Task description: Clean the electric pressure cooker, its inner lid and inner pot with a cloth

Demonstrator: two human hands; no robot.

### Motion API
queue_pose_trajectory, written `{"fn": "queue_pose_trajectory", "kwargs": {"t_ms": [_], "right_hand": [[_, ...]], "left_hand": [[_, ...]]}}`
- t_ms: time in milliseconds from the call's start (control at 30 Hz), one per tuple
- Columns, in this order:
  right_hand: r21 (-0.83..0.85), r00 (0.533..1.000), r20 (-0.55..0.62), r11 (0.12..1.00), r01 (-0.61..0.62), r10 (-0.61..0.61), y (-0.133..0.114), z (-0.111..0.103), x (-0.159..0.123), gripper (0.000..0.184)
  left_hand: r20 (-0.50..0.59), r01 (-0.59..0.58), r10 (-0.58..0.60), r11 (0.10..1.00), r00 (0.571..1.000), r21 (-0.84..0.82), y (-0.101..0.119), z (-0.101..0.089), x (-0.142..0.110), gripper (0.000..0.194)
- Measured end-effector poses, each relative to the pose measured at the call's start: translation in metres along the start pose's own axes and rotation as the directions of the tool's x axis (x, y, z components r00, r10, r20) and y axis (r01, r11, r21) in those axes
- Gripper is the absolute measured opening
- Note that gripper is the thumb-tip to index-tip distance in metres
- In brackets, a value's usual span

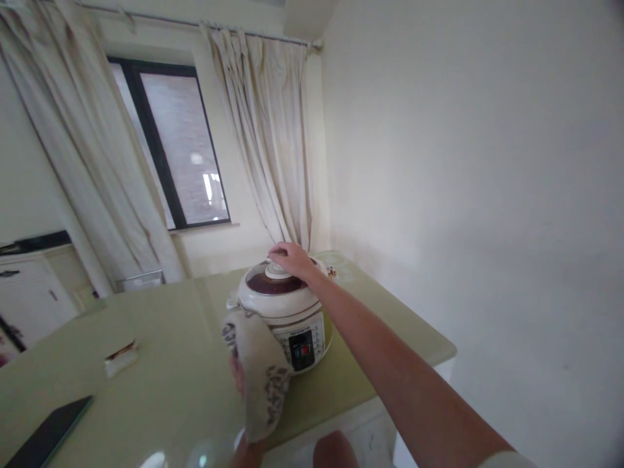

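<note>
A white electric pressure cooker (277,311) with a dark-centred lid (260,283) and a lit front panel stands on the table. My right hand (294,259) reaches over it, fingers closed round the lid knob (277,271). At the cooker's front left, my left hand (236,374) grips a pale cloth (260,370) with a dark print. Most of that hand is hidden by the cloth, which hangs against the cooker's side and partly covers the control panel.
On the green-topped table (185,338) lie a dark flat device (51,429) and a small white packet (121,359) to the left. A plain wall (468,162) borders the right side. Curtains (268,117) and a window (180,143) are behind. A white cabinet (34,286) stands far left.
</note>
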State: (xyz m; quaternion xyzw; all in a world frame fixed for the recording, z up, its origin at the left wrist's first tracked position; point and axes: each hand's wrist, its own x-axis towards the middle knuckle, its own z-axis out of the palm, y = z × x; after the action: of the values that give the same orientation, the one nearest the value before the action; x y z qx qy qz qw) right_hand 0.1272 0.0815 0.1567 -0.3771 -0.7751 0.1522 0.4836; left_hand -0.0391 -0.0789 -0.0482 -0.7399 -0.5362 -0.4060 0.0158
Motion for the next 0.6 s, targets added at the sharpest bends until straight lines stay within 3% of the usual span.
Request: {"fn": "queue_pose_trajectory", "kwargs": {"t_ms": [67,100,167,200,267,367,433,467,500,600], "right_hand": [[-0.003,1.0,0.002,1.0,0.0,0.0,0.0,-0.001,-0.001,0.01],[-0.003,1.0,0.005,1.0,-0.005,0.005,0.0,-0.001,-0.001,0.011],[0.001,1.0,0.016,1.0,-0.017,0.017,0.0,-0.001,-0.002,0.012],[0.002,1.0,0.02,1.0,-0.02,0.02,-0.001,-0.001,-0.002,0.012],[0.003,1.0,0.023,1.0,-0.017,0.017,-0.001,-0.001,-0.003,0.013],[0.004,1.0,0.016,1.0,-0.003,0.003,-0.001,-0.002,-0.003,0.013],[0.011,1.0,0.007,1.0,-0.001,0.001,-0.001,-0.002,-0.004,0.013],[0.014,1.0,0.001,1.0,-0.003,0.003,-0.001,-0.002,-0.004,0.012],[0.017,1.0,-0.001,1.0,-0.005,0.005,-0.002,-0.003,-0.005,0.012],[0.021,1.0,0.014,1.0,-0.006,0.006,-0.002,-0.003,-0.005,0.012]], "left_hand": [[-0.186,-0.099,0.108,0.994,0.977,0.053,0.027,0.008,0.0,0.053],[-0.276,-0.185,0.199,0.98,0.94,0.077,0.041,0.012,0.005,0.046],[-0.353,-0.407,0.448,0.894,0.821,0.188,0.066,0.017,0.022,0.031],[-0.322,-0.504,0.558,0.83,0.765,0.24,0.076,0.02,0.032,0.029],[-0.167,-0.638,0.697,0.71,0.697,0.299,0.092,0.028,0.047,0.027],[0.13,-0.762,0.769,0.568,0.626,0.312,0.104,0.055,0.052,0.019],[0.247,-0.79,0.757,0.531,0.605,0.307,0.104,0.083,0.045,0.017],[0.245,-0.759,0.724,0.567,0.645,0.321,0.102,0.098,0.041,0.02],[0.212,-0.74,0.717,0.591,0.664,0.321,0.098,0.113,0.037,0.022],[0.088,-0.74,0.746,0.627,0.661,0.243,0.083,0.151,0.029,0.021]]}}
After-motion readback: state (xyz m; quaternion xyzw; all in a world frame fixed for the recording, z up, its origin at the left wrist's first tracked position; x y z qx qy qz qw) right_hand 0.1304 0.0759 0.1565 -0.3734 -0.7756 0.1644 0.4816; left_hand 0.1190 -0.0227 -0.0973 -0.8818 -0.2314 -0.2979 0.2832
